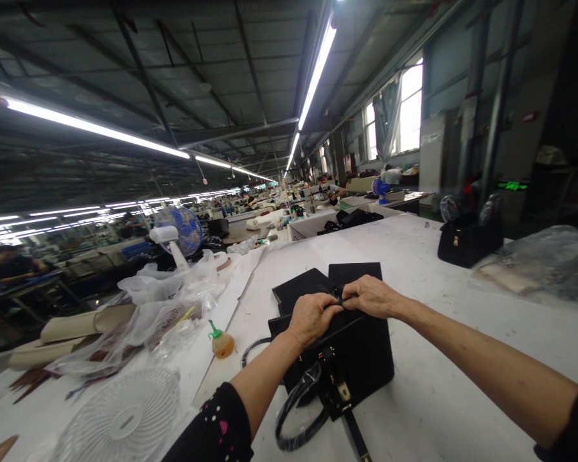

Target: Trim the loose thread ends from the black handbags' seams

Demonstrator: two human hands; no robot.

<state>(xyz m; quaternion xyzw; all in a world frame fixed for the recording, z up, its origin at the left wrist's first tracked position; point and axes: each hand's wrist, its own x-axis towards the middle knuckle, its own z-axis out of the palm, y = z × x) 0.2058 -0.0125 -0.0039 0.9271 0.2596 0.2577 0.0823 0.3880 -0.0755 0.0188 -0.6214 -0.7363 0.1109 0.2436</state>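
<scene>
Left hand (315, 317) and right hand (372, 296) meet, fingers pinching a small dark piece (338, 294) at the black handbag's (366, 356) top; exact part unclear. Handbag's on the white surface (438, 391), plastic-wrapped handle (289, 443) on its near side. Green-tipped bottle (223, 346) left of handbag, second black handbag (469, 244) beyond it, right.

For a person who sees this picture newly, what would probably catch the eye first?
Probably the black handbag on the white table, with the left hand and the right hand close together at its top. The green-topped bottle to its left adds bright colour; another black bag stands farther off, on the right.
</scene>
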